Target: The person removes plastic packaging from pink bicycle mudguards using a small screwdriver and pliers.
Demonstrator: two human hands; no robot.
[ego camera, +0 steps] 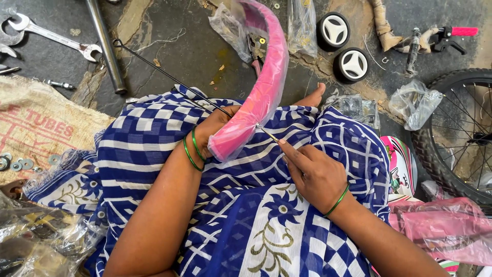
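A curved pink bicycle mudguard, wrapped in clear plastic, arches from my lap up to the top of the view. My left hand grips its lower end from underneath, along with a thin black wire stay that runs up and left. My right hand holds a small slim tool whose tip touches the mudguard's lower edge. Both wrists wear green bangles. A blue and white patterned cloth covers my lap.
Spanners and a steel tube lie on the stone floor at the upper left. Two small white-hubbed wheels sit at the top right. A spoked bicycle wheel stands at the right. Washers rest on a sack.
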